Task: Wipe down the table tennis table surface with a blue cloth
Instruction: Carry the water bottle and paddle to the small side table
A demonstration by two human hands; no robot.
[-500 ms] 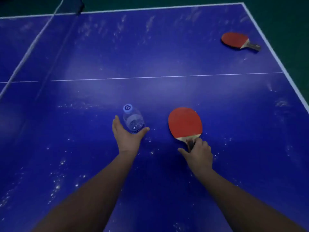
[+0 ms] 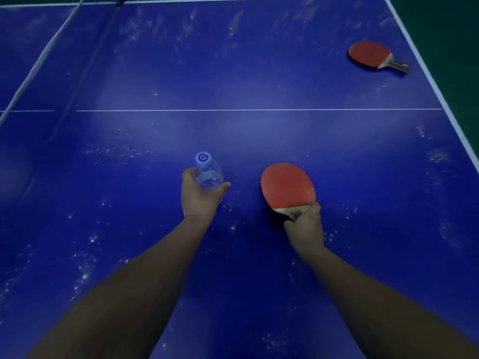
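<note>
Dusty blue table [image 2: 259, 73]. Left hand [image 2: 198, 196] fingers curl around a clear bottle [image 2: 208, 174]; right hand [image 2: 305, 226] grips a red paddle [image 2: 286, 186] by its handle. Second paddle [image 2: 373, 55] lies far right. No cloth in view.

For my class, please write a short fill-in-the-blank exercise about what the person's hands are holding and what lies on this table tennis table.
1. The left hand grips a clear plastic ____ with a blue cap.
2. The right hand holds the near paddle by its ____.
3. A second paddle lies near the table's far ____ corner.
4. The number of paddles in view is ____.

Missing words: bottle; handle; right; two
</note>
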